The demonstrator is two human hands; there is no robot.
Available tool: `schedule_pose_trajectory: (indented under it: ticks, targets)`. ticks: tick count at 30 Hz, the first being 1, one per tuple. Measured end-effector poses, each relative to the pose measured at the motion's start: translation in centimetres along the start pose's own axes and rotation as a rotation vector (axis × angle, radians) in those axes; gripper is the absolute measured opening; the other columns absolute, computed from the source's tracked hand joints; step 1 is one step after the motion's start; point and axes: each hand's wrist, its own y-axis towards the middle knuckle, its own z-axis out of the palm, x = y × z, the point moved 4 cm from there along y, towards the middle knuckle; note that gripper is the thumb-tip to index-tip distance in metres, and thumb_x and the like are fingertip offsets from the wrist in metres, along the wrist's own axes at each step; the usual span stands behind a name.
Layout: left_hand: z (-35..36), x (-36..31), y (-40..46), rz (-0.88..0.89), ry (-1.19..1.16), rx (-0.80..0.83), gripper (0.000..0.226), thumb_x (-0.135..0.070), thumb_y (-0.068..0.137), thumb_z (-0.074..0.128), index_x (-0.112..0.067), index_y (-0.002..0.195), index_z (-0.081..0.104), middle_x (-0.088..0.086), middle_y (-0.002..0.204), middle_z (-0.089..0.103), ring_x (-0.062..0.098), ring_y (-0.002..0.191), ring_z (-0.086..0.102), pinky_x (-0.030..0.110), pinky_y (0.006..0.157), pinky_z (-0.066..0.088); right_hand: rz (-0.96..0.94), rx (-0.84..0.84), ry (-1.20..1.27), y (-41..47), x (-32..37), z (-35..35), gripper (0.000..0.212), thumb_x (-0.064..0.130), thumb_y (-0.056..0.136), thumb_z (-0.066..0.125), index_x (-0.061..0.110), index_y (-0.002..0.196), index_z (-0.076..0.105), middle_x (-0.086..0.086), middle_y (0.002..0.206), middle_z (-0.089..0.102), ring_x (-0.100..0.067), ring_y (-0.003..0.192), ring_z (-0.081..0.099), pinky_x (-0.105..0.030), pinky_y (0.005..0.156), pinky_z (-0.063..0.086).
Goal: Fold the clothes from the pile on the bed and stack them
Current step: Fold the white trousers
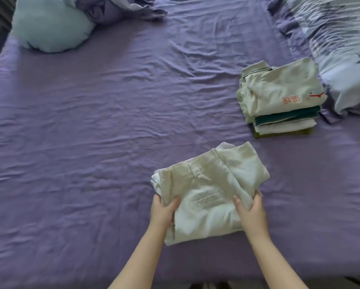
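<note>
Closest to the camera, both hands are on the folded cream trousers (210, 192), which sit on the purple bed sheet (91, 142) right in front of the person. The left hand (163, 213) grips the bundle's left edge with the thumb on top and the fingers tucked under, and the right hand (251, 211) does the same on the right edge, thumb over the fabric and fingers curled around the side. So it's clamped from both sides, looks ready to be lifted as one piece. The bundle's long axis runs from the near edge up and a bit to the right, waistband end pointing away. Here's the bit that matters: the stack of folded clothes (279, 99) is farther away and off to the right, well apart from the trousers, with a white shirt with red print on top. I'd guess the carry goes forward and right, so the right hand leads and the left has to reach across. Farther back there's a pale blue pillow (52, 28) at far left and a patterned duvet (337, 49) at far right, just beside the stack.
</note>
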Motion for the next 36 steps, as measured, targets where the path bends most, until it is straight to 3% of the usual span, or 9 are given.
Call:
schedule_pose_trajectory:
  ticks: [5, 9, 13, 15, 20, 24, 29, 32, 36]
  targets:
    - [-1.0, 1.8, 1.5, -0.008, 0.368, -0.137, 0.069, -0.052, 0.069, 0.076, -0.020, 0.125, 0.051, 0.007, 0.127, 0.052, 0.028, 0.118, 0.048, 0.044, 0.101, 0.040, 0.035, -0.095, -0.335, 1.7, -1.0, -1.0, 0.087, 0.048, 0.072, 0.076, 0.011, 0.138, 0.034, -0.015, 0.137, 0.043, -0.034, 0.128, 0.037, -0.046, 0.106, 0.032]
    - [-0.7, 2.2, 2.4, -0.133, 0.055, -0.017, 0.106, -0.054, 0.054, 0.084, -0.015, 0.140, 0.036, 0.009, 0.137, 0.047, 0.029, 0.125, 0.047, 0.048, 0.105, 0.039, 0.187, 0.038, 0.043, 3.3, -1.5, -0.2, 0.111, 0.043, 0.062, 0.083, 0.025, 0.146, 0.013, -0.004, 0.146, 0.036, -0.028, 0.129, 0.042, -0.047, 0.107, 0.037]
    - [-0.2, 2.2, 3.1, -0.187, -0.185, 0.150, 0.079, -0.039, 0.057, 0.088, -0.011, 0.123, 0.054, 0.007, 0.111, 0.069, 0.026, 0.097, 0.068, 0.044, 0.088, 0.055, 0.257, 0.080, 0.110, 3.8, -2.7, 0.2, 0.116, 0.048, 0.055, 0.087, 0.026, 0.143, 0.016, -0.002, 0.137, 0.045, -0.028, 0.119, 0.051, -0.047, 0.100, 0.044]
    - [-0.2, 2.1, 3.1, -0.234, -0.215, 0.190, 0.059, -0.034, 0.064, 0.084, -0.010, 0.113, 0.062, 0.010, 0.100, 0.073, 0.028, 0.090, 0.071, 0.044, 0.084, 0.056, 0.269, 0.094, 0.130, 4.1, -2.7, -0.1, 0.108, 0.045, 0.054, 0.088, 0.023, 0.139, 0.024, 0.000, 0.127, 0.052, -0.025, 0.110, 0.057, -0.044, 0.093, 0.049]
    - [0.0, 0.9, 2.1, -0.180, -0.197, 0.088, 0.029, -0.021, 0.074, 0.079, -0.014, 0.098, 0.063, 0.002, 0.079, 0.075, 0.022, 0.071, 0.073, 0.030, 0.058, 0.055, 0.249, 0.193, 0.221, 4.6, -0.9, -1.1, 0.042, 0.025, 0.066, 0.084, 0.015, 0.101, 0.064, 0.001, 0.089, 0.073, -0.014, 0.076, 0.070, -0.024, 0.058, 0.054]
    - [2.4, -0.7, -0.3, -0.113, -0.238, 0.077, 0.024, -0.015, 0.077, 0.076, -0.019, 0.095, 0.060, -0.002, 0.071, 0.074, 0.019, 0.062, 0.071, 0.024, 0.044, 0.051, 0.153, 0.168, 0.251, 5.3, 0.0, -4.4, 0.038, 0.019, 0.065, 0.086, 0.021, 0.094, 0.061, 0.007, 0.086, 0.070, -0.005, 0.074, 0.066, -0.012, 0.050, 0.048]
    - [11.8, -3.4, -3.5, -0.100, -0.268, 0.176, 0.039, -0.014, 0.076, 0.076, -0.015, 0.112, 0.058, 0.012, 0.098, 0.072, 0.031, 0.083, 0.071, 0.039, 0.066, 0.057, 0.113, 0.084, 0.214, 7.8, -0.1, -14.5, 0.039, 0.026, 0.064, 0.086, 0.026, 0.092, 0.060, 0.009, 0.090, 0.068, -0.008, 0.083, 0.065, -0.025, 0.067, 0.050]
    - [20.2, -5.0, -5.5, -0.094, -0.266, 0.287, 0.043, -0.012, 0.078, 0.075, -0.013, 0.117, 0.058, 0.013, 0.101, 0.072, 0.031, 0.084, 0.071, 0.036, 0.058, 0.057, 0.120, 0.004, 0.203, 10.1, -0.9, -22.8, 0.038, 0.026, 0.065, 0.085, 0.023, 0.096, 0.062, 0.006, 0.092, 0.069, -0.012, 0.086, 0.066, -0.031, 0.075, 0.053]
    - [31.8, -6.9, -8.1, -0.084, -0.252, 0.443, 0.048, -0.014, 0.075, 0.076, -0.016, 0.119, 0.056, 0.010, 0.099, 0.073, 0.028, 0.085, 0.072, 0.031, 0.057, 0.056, 0.129, -0.098, 0.196, 13.2, -2.2, -33.7, 0.030, 0.027, 0.065, 0.085, 0.024, 0.084, 0.062, 0.008, 0.085, 0.070, -0.008, 0.077, 0.066, -0.022, 0.061, 0.050]
